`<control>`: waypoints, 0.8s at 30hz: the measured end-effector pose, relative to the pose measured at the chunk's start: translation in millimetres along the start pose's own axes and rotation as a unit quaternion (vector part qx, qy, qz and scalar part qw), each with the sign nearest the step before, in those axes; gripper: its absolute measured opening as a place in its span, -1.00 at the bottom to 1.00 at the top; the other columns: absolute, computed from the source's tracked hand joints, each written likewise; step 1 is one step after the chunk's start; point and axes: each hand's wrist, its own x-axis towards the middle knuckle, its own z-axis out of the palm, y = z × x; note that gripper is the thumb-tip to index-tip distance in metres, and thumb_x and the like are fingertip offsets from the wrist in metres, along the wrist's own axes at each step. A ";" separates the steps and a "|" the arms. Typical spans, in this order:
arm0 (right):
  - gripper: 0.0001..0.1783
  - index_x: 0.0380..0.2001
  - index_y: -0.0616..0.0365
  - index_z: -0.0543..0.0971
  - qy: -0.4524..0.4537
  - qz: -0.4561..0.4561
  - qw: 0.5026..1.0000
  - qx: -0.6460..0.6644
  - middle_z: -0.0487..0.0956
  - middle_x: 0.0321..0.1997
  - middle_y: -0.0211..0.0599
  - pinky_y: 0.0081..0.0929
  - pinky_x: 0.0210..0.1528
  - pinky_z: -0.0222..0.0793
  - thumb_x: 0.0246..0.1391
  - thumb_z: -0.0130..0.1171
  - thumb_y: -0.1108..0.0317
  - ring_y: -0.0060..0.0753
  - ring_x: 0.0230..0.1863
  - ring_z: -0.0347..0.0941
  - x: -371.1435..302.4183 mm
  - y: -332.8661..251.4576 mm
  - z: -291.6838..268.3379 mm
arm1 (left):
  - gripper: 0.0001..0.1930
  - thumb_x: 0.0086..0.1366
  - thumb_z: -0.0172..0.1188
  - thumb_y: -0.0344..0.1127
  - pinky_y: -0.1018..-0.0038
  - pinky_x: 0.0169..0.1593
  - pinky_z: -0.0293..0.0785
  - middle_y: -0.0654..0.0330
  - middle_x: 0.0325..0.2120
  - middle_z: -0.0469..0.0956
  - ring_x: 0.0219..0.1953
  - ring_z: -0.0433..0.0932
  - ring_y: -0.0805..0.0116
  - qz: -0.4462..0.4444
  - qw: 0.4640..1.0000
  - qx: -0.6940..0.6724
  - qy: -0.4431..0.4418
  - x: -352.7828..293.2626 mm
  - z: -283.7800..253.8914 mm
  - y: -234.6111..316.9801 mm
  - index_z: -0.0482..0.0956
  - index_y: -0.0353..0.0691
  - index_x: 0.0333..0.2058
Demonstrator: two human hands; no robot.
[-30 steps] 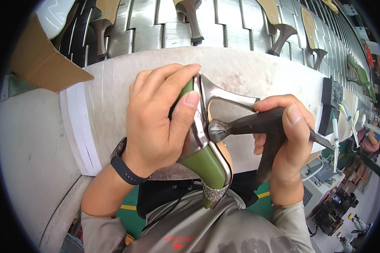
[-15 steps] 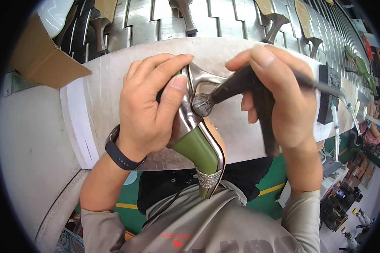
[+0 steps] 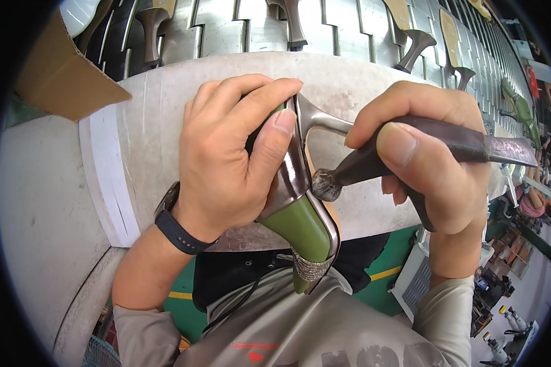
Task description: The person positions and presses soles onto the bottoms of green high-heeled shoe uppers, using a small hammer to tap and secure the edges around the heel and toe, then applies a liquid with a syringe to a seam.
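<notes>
A metallic brown high-heeled shoe [image 3: 292, 177] lies on its side on a green shoe last [image 3: 306, 227], toe toward my body. A glittering band [image 3: 312, 266] crosses the last near the toe. My left hand [image 3: 229, 147] is wrapped over the heel end, thumb pressing the upper. The slim heel [image 3: 326, 120] sticks out to the right, its tip hidden behind my right fingers. My right hand [image 3: 431, 153] grips a dark shoemaker's hammer [image 3: 364, 166] around its head. The hammer's round face rests against the shoe's sole edge; its flat end points right.
The shoe is over a pale worktable [image 3: 147, 140]. Beyond it runs a metal slat conveyor [image 3: 217, 30] carrying several brown heeled shoe parts [image 3: 416, 49]. An open cardboard box [image 3: 67, 73] stands at the far left. Equipment [image 3: 490, 293] sits at the lower right.
The hammer's round face has moved down along the sole edge toward the toe, and the hammer has turned in my right hand. The shoe and left hand sit slightly farther right in view.
</notes>
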 end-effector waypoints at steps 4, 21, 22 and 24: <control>-0.42 -0.40 0.35 0.70 0.009 -0.015 1.000 0.001 0.58 -0.63 -0.30 -0.67 -0.64 0.23 0.06 0.23 -0.10 -0.65 -0.70 0.38 -7.5 0.0 0.1 | -0.69 0.42 0.26 -0.26 0.23 0.07 0.41 0.02 -0.11 0.68 -0.07 0.57 0.03 -0.008 1.000 0.003 -0.009 1.2 1.3 3.9 0.74 -0.21 0.05; -0.36 -0.19 0.38 0.70 0.169 -0.044 0.980 0.095 0.53 -0.65 -0.33 -0.65 -0.66 0.21 0.38 0.06 -0.12 -0.61 -0.73 0.34 -30.2 22.8 26.5 | -0.71 0.50 0.13 -0.31 0.27 0.15 0.44 0.02 -0.06 0.69 -0.01 0.58 0.08 0.012 1.000 -0.014 -0.025 3.2 -1.1 5.0 0.72 -0.28 0.04; -0.37 -0.20 0.36 0.72 0.133 -0.040 0.986 0.088 0.54 -0.64 -0.34 -0.64 -0.66 0.21 0.38 0.07 -0.11 -0.61 -0.72 0.35 -26.3 20.7 25.2 | -0.73 0.47 0.20 -0.27 0.25 0.11 0.44 0.06 -0.10 0.69 -0.06 0.57 0.05 0.003 1.000 -0.031 -0.003 2.9 0.0 0.7 0.75 -0.23 0.01; -0.39 -0.11 0.34 0.70 0.173 -0.090 0.980 -0.026 0.52 -0.64 -0.38 -0.64 -0.67 0.21 0.45 -0.06 -0.06 -0.63 -0.71 0.35 -26.9 16.2 26.3 | -0.73 0.47 0.20 -0.27 0.25 0.11 0.43 0.06 -0.11 0.69 -0.06 0.57 0.06 0.001 0.999 -0.033 -0.004 -0.2 -3.8 -2.1 0.75 -0.23 0.01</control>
